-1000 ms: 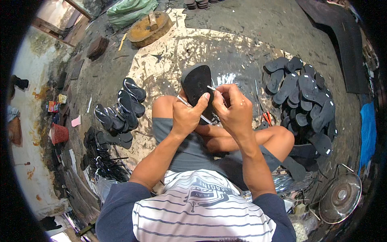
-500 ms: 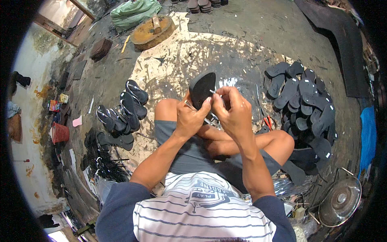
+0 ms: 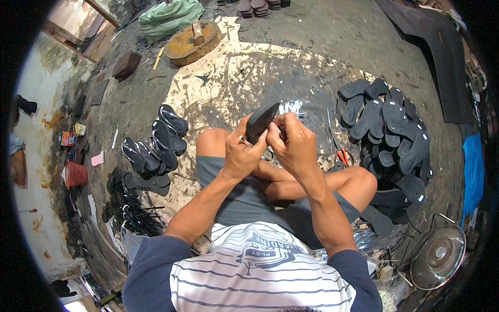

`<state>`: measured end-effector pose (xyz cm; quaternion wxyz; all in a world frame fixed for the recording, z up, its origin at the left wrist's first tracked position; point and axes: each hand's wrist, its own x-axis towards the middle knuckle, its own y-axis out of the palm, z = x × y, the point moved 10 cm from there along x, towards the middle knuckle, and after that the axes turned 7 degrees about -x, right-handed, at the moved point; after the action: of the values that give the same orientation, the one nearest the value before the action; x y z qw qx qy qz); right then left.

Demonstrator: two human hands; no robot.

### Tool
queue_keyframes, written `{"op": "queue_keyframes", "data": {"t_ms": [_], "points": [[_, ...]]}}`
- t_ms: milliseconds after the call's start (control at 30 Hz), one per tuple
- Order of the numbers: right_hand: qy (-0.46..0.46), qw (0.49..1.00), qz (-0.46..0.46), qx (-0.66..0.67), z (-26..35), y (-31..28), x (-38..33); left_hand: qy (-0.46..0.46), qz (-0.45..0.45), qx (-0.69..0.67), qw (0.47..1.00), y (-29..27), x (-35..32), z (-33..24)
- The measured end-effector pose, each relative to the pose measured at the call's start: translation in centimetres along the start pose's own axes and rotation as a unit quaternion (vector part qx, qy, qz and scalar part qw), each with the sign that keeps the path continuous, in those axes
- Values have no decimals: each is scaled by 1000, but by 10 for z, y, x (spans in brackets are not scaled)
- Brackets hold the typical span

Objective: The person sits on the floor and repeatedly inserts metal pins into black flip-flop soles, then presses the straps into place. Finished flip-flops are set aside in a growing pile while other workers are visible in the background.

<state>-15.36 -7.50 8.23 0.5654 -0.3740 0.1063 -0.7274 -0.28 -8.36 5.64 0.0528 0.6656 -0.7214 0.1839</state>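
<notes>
Over my crossed legs, my left hand (image 3: 243, 151) grips a black flip-flop sole (image 3: 262, 122), tilted up so that its edge shows more than its face. A ring is on one finger of this hand. My right hand (image 3: 293, 140) is closed in a pinch at the sole's right side, fingertips close to my left thumb. What lies in that pinch is hidden by the fingers. Pale strips (image 3: 292, 107) lie on the floor just beyond my hands. Red-handled pliers (image 3: 342, 156) rest by my right knee.
Many black soles (image 3: 384, 117) are heaped at the right. Strapped flip-flops (image 3: 166, 138) stand at the left, with black straps (image 3: 136, 213) bundled nearer. A round wooden block (image 3: 193, 44), a green sack (image 3: 171, 18) and a fan (image 3: 439, 257) are around me.
The sole has turned more edge-on and dipped slightly. My right hand has curled in closer to it, and the pale strip end seen between its fingers is now hidden.
</notes>
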Motion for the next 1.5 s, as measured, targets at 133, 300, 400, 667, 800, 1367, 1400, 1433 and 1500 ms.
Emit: {"op": "queue_keyframes", "data": {"t_ms": [133, 300, 400, 667, 800, 1367, 1400, 1433, 1500], "points": [[-7, 999, -24, 46, -4, 1, -3, -36, -11, -42, 998, -1, -4, 15], [-42, 999, -17, 13, 6, -1, -1, -12, -14, -25, 1000, -1, -2, 13], [-39, 999, 7, 35, -3, 7, -2, -27, -15, -22, 999, 1, -6, 11], [48, 997, 5, 62, -26, 16, -11, -18, -13, -38, 999, 7, -4, 22], [31, 998, 0, 54, -32, 18, -12, -42, 18, 16, 999, 9, -3, 15], [41, 999, 14, 23, -25, 13, -8, -96, 2, -64, 993, 11, -5, 38], [43, 999, 8, 22, -26, 15, -8, -91, 8, -41, 995, 13, -6, 38], [42, 999, 2, 21, -26, 16, -6, -90, 10, -41, 995, 13, -5, 34], [64, 997, 17, 39, -32, 13, -3, -87, 13, -39, 995, 12, -3, 23]]}}
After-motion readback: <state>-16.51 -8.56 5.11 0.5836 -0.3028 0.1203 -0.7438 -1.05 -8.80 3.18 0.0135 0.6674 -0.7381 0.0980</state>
